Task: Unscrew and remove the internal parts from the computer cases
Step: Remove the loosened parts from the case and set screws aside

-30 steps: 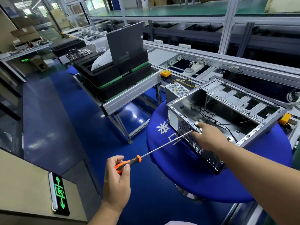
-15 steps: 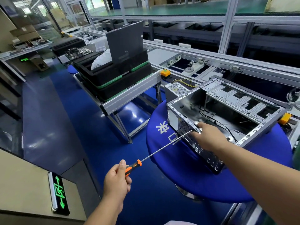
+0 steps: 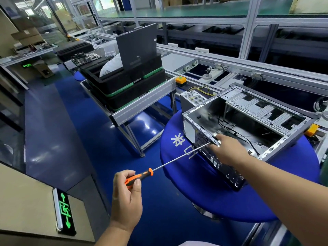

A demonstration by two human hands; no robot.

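One open case (image 3: 248, 125) lies on its side on the round blue table (image 3: 204, 192), rear panel at the table's near-left part, open side up. Right arm reaches across, right hand (image 3: 229, 151) on the case's rear top edge, fingers curled over the rim. Left hand (image 3: 126, 199) sits low and left over the blue floor, fingers wrapped round the handle of one screwdriver (image 3: 177, 160); its shaft slants up-right, tip at the rear panel beside the right fingers.
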